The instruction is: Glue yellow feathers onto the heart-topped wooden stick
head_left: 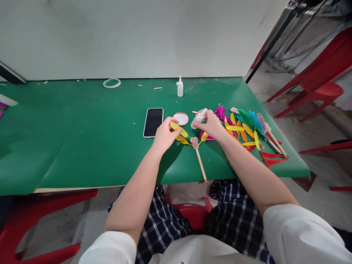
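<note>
The single view looks out from the person's own head, facing forward and down across the tabletop, with the panel behind it filling the top and the person's lap at the bottom. It stands far enough back to take in both forearms, the left hand and right hand showing small near the middle. Its wide sweep reaches a chair beyond the tabletop's right end.
</note>
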The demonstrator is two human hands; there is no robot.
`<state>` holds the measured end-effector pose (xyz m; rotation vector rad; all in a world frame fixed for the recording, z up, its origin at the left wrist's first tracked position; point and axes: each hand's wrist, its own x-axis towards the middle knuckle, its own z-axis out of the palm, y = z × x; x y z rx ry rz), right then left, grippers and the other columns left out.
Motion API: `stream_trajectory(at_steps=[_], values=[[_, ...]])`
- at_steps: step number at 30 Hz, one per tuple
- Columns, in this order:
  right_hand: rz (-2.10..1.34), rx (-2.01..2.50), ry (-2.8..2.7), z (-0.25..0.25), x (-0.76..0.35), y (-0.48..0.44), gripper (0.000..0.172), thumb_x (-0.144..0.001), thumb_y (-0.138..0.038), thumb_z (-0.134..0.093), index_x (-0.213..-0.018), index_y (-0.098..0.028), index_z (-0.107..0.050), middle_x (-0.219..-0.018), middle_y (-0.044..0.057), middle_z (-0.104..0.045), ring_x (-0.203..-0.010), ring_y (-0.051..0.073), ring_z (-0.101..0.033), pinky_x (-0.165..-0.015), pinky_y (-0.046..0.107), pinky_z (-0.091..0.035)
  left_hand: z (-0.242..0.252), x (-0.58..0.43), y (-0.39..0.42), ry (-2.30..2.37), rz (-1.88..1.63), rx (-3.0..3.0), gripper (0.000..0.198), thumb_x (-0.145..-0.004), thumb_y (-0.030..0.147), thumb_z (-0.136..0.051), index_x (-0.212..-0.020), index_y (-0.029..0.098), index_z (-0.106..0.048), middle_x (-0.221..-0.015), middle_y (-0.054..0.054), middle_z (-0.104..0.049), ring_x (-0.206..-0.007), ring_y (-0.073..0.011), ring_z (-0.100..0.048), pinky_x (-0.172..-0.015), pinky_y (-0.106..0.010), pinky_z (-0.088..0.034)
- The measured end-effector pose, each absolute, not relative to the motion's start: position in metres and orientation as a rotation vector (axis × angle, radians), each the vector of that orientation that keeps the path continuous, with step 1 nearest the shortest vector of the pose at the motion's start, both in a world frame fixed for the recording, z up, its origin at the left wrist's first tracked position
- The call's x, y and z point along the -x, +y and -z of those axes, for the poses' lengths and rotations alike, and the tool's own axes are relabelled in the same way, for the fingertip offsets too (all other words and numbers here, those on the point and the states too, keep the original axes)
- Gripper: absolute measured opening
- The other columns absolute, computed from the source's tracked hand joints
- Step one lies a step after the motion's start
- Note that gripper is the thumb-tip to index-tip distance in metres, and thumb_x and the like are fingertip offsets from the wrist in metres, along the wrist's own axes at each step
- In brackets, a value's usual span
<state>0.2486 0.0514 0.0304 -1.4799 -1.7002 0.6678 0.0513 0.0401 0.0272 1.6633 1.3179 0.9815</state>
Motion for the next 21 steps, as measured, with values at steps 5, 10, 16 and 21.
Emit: stream_trajectory(at_steps=[5,10,16,21], values=[[-0.425,1.630,-1.903,-0.012,-0.243,0.064,0.038,-0.064,-0.031,-0.069,-0.097,-0.017,-0.056,-0.098,0.009,-0.064,-0.094,0.026,-0.058,-0.081,0.041,-0.044,-0.022,-0.055,0.039,1.363,-0.850,-1.755,0.025,-0.069,0.026,-0.064,-0.091,0.020,-0.053,-0.069,0.002,-0.060,-0.063,-0.0154,-0.060,-0.059,-0.027,-0.044],[-0.326,1.565,-1.969,-0.007,-0.248,0.064,0.051,-0.065,-0.036,-0.070,-0.110,-0.019,-0.054,-0.108,0.011,-0.062,-0.106,0.030,-0.053,-0.088,0.045,-0.041,-0.015,-0.055,0.042,1.298,-0.807,-1.698,0.029,-0.068,0.025,-0.065,-0.095,0.021,-0.052,-0.068,0.002,-0.060,-0.063,-0.0161,-0.061,-0.059,-0.028,-0.046],[-0.187,1.457,-1.859,-0.029,-0.258,0.033,0.064,-0.072,-0.037,-0.065,-0.129,-0.023,-0.040,-0.116,0.010,-0.058,-0.110,0.027,-0.051,-0.093,0.048,-0.038,-0.017,-0.050,0.042,1.296,-0.832,-1.683,0.032,-0.068,0.023,-0.065,-0.097,0.021,-0.053,-0.069,0.002,-0.061,-0.064,-0.0163,-0.062,-0.060,-0.028,-0.047],[-0.148,1.362,-1.982,-0.021,-0.263,-0.018,0.041,-0.077,-0.037,-0.060,-0.116,-0.025,-0.053,-0.112,0.008,-0.060,-0.112,0.026,-0.049,-0.096,0.047,-0.038,-0.017,-0.052,0.042,1.229,-0.818,-1.600,0.034,-0.067,0.020,-0.066,-0.098,0.021,-0.052,-0.067,0.003,-0.060,-0.063,-0.0160,-0.062,-0.060,-0.027,-0.048]])
